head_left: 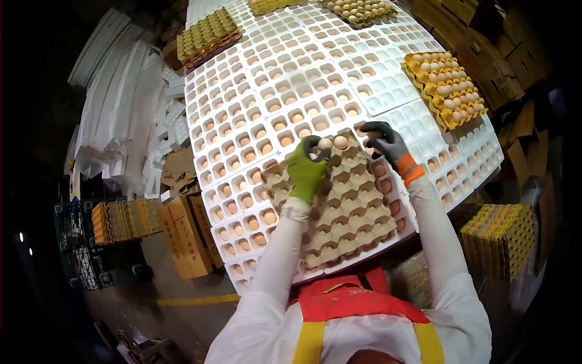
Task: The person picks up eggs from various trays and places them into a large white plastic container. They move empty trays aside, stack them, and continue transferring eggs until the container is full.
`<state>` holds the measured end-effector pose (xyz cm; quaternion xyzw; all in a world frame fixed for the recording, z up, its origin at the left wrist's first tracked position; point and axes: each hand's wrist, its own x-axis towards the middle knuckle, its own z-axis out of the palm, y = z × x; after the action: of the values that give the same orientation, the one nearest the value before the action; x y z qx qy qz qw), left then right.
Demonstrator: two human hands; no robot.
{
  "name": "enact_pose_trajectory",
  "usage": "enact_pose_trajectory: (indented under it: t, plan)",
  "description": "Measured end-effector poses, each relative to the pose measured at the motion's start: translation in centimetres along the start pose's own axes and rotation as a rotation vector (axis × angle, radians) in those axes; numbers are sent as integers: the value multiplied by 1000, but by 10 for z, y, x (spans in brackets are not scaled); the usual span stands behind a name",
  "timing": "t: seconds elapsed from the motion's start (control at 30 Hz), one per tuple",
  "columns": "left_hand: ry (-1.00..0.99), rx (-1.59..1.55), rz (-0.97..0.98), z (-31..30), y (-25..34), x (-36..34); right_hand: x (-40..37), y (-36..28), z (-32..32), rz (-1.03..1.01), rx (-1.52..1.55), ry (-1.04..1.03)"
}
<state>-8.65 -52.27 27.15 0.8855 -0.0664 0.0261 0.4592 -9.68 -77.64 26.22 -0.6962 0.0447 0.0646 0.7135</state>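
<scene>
My left hand (308,168), in a green glove with dark fingertips, is curled at the upper part of a grey-brown pulp egg tray (348,206). Its thumb and fingers close at a pale egg (325,144); the glove partly hides the grip. A second egg (341,142) sits just to the right in the tray's top row. The tray's lower cups hold no eggs. My right hand (388,148), in a grey and orange glove with dark fingertips, is beside the tray's upper right edge, its fingers bent and apart above the white foam trays.
White foam trays (291,79) full of eggs cover much of the table. A yellow tray of eggs (445,88) stands at right, and stacked egg trays (209,36) at back left. Cardboard boxes (185,236) and more stacked trays (498,236) flank the table.
</scene>
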Motion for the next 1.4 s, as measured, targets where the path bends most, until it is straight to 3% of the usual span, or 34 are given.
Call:
enact_pose_trajectory:
  t: [0.07,0.13,0.17,0.3,0.4,0.47,0.5,0.53,0.57,0.6,0.63,0.67,0.73,0.8,0.87,0.9,0.93,1.0,1.07,1.13,1.23,1.33,1.37,1.4]
  plan:
    - [-53,-816,-144,-10,-24,-6,18,-10,26,-241,-865,59]
    - [-190,-1116,-350,-40,-23,-26,28,-30,54,-246,-1366,-59]
    - [-251,-1235,-292,-42,-35,-32,39,-38,69,-94,-1567,-203]
    - [-225,-1366,-376,-49,-30,-45,51,-23,75,-251,-1724,-239]
    - [-169,-1477,-463,-52,-27,-54,53,-27,56,-240,-1535,-259]
    - [-90,-1438,-549,-50,-16,-57,55,12,32,-269,-1111,-44]
    - [-144,-1523,-528,-47,-27,-57,48,31,22,-463,-777,136]
    - [-201,-1605,-511,-44,-37,-57,43,40,17,-324,-260,65]
    - [-261,-1684,-497,-41,-47,-59,11,8,7,56,153,-3]
    - [-213,-1651,-542,-40,-33,-57,-3,31,-5,-135,706,-95]
    - [-248,-1652,-561,-36,-18,-54,-22,34,-19,-91,921,-124]
    - [-264,-1647,-576,-30,-8,-51,-45,16,-29,-56,814,40]
    - [-424,-1575,-523,-11,1,-42,-72,37,-78,-16,810,156]
    - [-510,-1400,-502,17,34,-35,-104,54,-138,-132,903,129]
    - [-610,-1114,-451,53,85,-28,-119,73,-184,-159,513,506]
    - [-574,-881,-463,77,110,-25,-133,70,-205,-57,487,567]
    - [-617,-720,-294,101,119,-22,-149,60,-222,48,455,619]
    - [-644,-603,-312,142,131,-15,-159,54,-238,157,66,760]
    - [-625,-541,-223,188,104,-7,-160,57,-241,167,109,706]
    - [-542,-476,-67,224,96,-9,-143,84,-237,-166,49,658]
    - [-414,-31,391,245,100,-11,-115,82,-227,-16,-424,711]
    - [-387,-107,305,244,108,-12,-83,83,-214,83,-794,881]
    - [-388,-163,275,237,110,-14,-76,82,-215,198,-880,834]
    - [-348,-55,370,233,107,-15,-75,70,-212,228,-960,792]
